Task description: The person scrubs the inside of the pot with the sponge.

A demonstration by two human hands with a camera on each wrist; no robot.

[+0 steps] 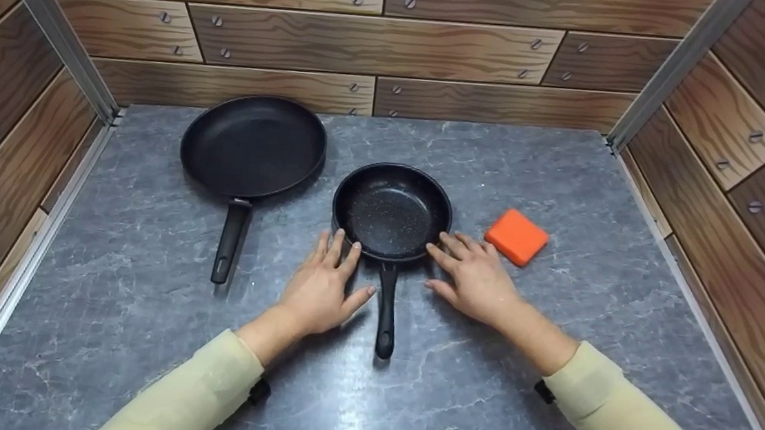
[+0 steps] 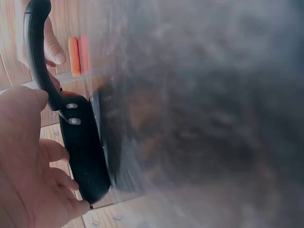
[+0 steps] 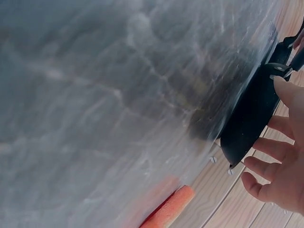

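A small black speckled frying pan (image 1: 389, 215) lies on the grey marbled tabletop, its handle (image 1: 386, 316) toward the person. On its left side the left hand (image 1: 320, 289) has its fingers spread, fingertips at the rim. The right hand (image 1: 477, 279) mirrors this at the lower right rim, fingers extended and apart. Both wrist views show the pan's dark side wall (image 2: 85, 152) close to the fingers; neither hand grips the handle. Just beyond the right hand's fingers sits an orange square block (image 1: 518, 236), also partly seen in the right wrist view.
A larger black frying pan (image 1: 253, 148) stands at the back left, its handle (image 1: 231, 243) pointing forward. Wood-patterned walls (image 1: 369, 47) with metal corner posts (image 1: 678, 75) enclose the tabletop (image 1: 137, 332) at the back and both sides.
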